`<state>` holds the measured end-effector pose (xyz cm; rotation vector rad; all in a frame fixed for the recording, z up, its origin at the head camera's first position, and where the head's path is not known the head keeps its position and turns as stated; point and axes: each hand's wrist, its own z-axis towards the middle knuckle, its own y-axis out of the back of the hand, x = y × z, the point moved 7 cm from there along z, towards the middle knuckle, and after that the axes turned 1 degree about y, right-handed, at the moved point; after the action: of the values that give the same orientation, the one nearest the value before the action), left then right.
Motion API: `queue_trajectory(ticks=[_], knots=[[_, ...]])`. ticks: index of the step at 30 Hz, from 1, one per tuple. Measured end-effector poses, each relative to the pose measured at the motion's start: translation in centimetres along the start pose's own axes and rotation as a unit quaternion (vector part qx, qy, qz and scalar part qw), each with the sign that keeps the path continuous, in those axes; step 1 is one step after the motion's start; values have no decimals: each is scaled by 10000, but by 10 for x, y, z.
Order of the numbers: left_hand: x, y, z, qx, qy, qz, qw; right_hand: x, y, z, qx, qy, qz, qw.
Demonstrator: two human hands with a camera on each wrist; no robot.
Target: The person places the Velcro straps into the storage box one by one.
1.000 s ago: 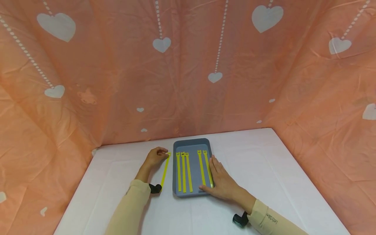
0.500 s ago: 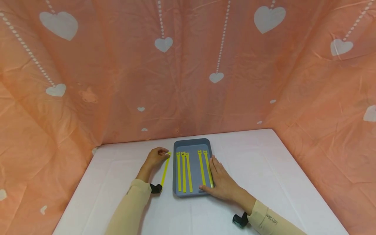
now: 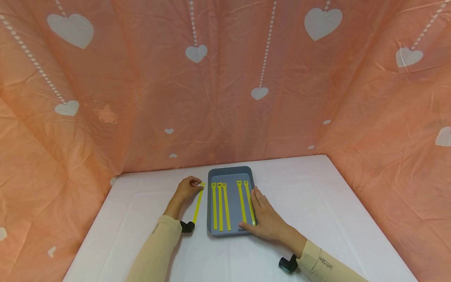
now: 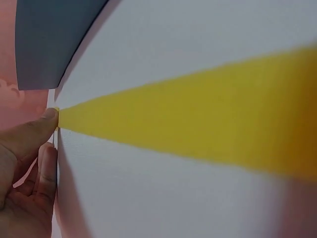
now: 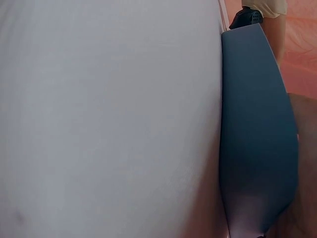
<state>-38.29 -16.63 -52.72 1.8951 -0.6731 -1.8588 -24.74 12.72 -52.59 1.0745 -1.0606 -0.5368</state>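
My left hand [image 3: 188, 188] pinches the slotted head of a yellow cable tie [image 3: 198, 205] just left of the grey-blue tray [image 3: 234, 211]. In the left wrist view the strap [image 4: 178, 119] runs from the thumb and fingertips back toward the camera, above the white surface. Inside the tray, three yellow cable ties [image 3: 220, 207] lie lengthwise on the left side, heads at the far end. Two more ties [image 3: 242, 201] lie at the right, the outer one close to the right wall. My right hand [image 3: 267, 219] rests along the tray's right side, fingers straight and thumb over the near right corner.
A white-covered table [image 3: 317, 196] carries the tray. Pink-orange curtains [image 3: 225, 98] with white hearts enclose the back and both sides. Black wrist cameras [image 3: 289, 264] hang below both sleeves. The tray's outer wall [image 5: 257, 134] fills the right part of the right wrist view.
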Motion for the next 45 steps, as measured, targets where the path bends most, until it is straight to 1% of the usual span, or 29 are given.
queue_trajectory(ticks=[5, 9, 12, 17, 24, 32, 37, 40, 45], knots=[[1, -1, -1, 26, 36, -188, 9998, -1, 0, 0, -28, -22, -7, 10000], [0, -2, -1, 39, -59, -286, 9996, -1, 0, 0, -11, -53, -15, 10000], [-1, -2, -1, 41, -117, -224, 9997, -1, -1, 0, 16, -67, -11, 10000], [-1, -2, -1, 32, 46, 7, 10000, -2, -2, 0, 98, -107, -65, 9999], [-2, -1, -2, -23, 21, 13, 10000, -2, -2, 0, 148, -130, -95, 9998], [-2, -2, -4, -63, -107, -12, 9999, -1, -1, 0, 50, -33, 2, 10000], [-4, -3, -6, -106, -338, 65, 9993, -1, 0, 0, 19, -14, 22, 10000], [-6, -4, -6, -120, -446, 88, 9989, -1, 0, 0, 55, -61, -3, 10000], [-6, -4, -7, -142, -484, 49, 9987, -1, -1, 0, 107, -90, -24, 9999]])
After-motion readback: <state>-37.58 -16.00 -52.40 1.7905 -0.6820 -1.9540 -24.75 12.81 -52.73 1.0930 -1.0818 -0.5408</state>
